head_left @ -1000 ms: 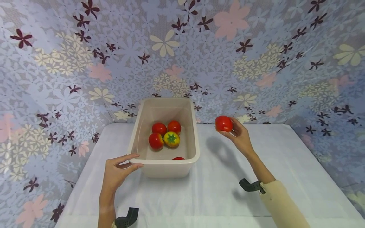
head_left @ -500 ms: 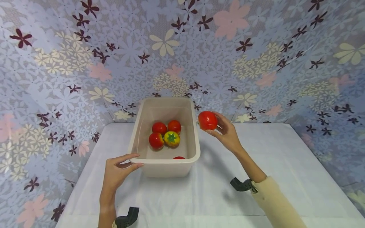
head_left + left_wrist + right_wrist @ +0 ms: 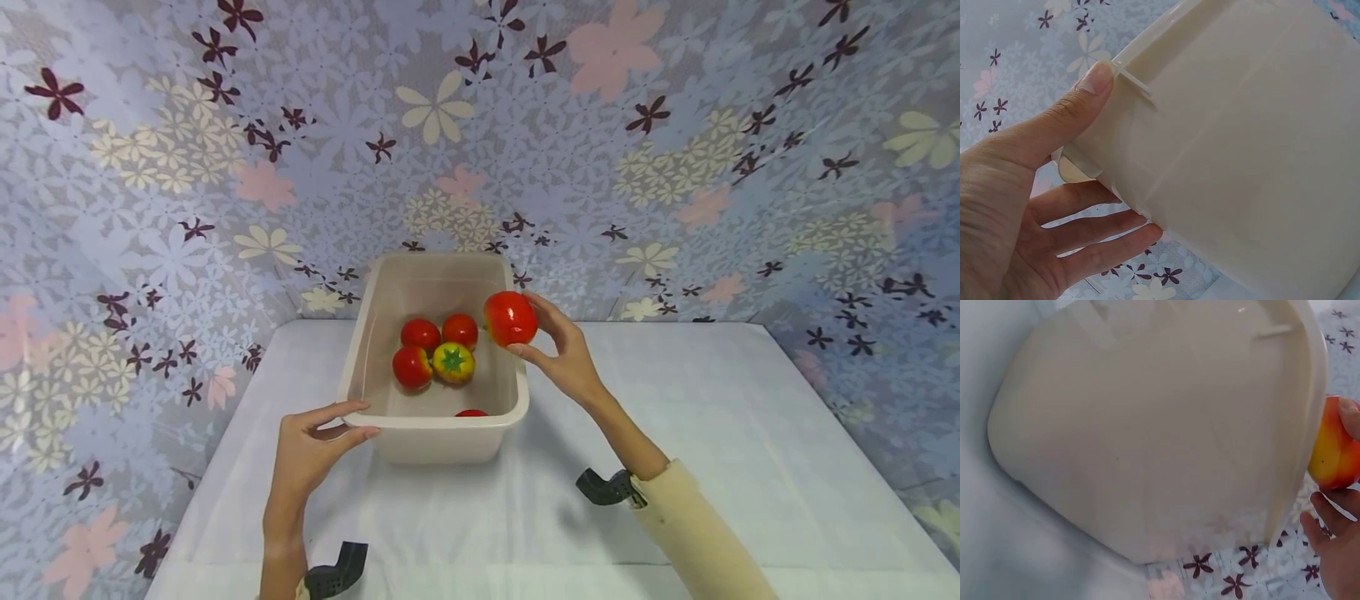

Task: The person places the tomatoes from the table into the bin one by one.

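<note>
The right hand (image 3: 564, 354) holds a shiny red tomato (image 3: 511, 318) over the right rim of a beige plastic bin (image 3: 442, 442). Yellow patches show on the held tomato (image 3: 1333, 450) in the right wrist view, where it is just past the bin's rim. The left hand (image 3: 303, 454) grips the near left corner of the bin. In the left wrist view its thumb (image 3: 1097, 78) presses by the rim while the other fingers lie along the adjoining side. Inside the bin are several tomatoes, among them a yellow-red one (image 3: 453, 363) with a green star-shaped top.
Another tomato (image 3: 472, 413) is mostly hidden behind the bin's near wall. A white cloth (image 3: 712, 433) covers the table. Behind and at both sides stands a flower-patterned backdrop (image 3: 570, 183), close to the bin's far end. Black camera mounts sit on both wrists.
The right hand has carried the tomato leftward, from beside the bin to over its right rim. The left hand and the bin stay where they were.
</note>
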`<state>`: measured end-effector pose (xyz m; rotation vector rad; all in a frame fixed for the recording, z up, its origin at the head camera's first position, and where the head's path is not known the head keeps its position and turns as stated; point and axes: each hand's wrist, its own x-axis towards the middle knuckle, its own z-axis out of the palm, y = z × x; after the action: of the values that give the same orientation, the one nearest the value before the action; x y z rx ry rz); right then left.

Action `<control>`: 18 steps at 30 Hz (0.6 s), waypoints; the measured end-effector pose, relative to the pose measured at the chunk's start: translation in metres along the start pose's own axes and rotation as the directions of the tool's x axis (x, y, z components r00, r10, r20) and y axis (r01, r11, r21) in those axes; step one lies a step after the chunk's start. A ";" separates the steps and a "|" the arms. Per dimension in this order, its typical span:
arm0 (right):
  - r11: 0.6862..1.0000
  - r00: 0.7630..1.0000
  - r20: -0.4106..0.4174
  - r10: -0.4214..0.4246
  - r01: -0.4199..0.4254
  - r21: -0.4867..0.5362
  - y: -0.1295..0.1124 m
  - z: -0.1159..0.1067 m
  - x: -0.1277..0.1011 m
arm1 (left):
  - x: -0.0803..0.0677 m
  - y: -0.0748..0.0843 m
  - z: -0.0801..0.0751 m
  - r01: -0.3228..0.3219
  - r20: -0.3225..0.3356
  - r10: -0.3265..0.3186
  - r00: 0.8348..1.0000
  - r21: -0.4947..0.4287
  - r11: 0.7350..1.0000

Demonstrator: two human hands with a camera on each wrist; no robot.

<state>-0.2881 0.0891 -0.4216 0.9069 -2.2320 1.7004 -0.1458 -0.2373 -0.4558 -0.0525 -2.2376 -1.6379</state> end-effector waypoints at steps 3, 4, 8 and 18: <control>1.000 1.000 0.004 -0.003 0.003 -0.030 0.005 0.005 0.000 | 0.000 0.000 0.001 0.003 0.002 -0.003 1.000 0.004 1.000; 0.999 1.000 0.008 -0.001 0.001 -0.039 0.005 0.007 -0.001 | -0.001 0.001 0.001 0.006 0.001 -0.006 1.000 0.004 1.000; 0.998 1.000 0.021 0.016 -0.015 -0.063 0.004 0.013 -0.001 | -0.002 0.001 0.002 0.015 -0.006 -0.015 1.000 0.002 1.000; 0.997 0.997 0.045 0.060 -0.057 -0.052 -0.029 0.022 -0.008 | -0.004 0.004 -0.002 0.018 -0.014 -0.018 1.000 0.018 1.000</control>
<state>-0.2609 0.0669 -0.4093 0.8866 -2.3424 1.6551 -0.1404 -0.2366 -0.4529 -0.0165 -2.2483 -1.6216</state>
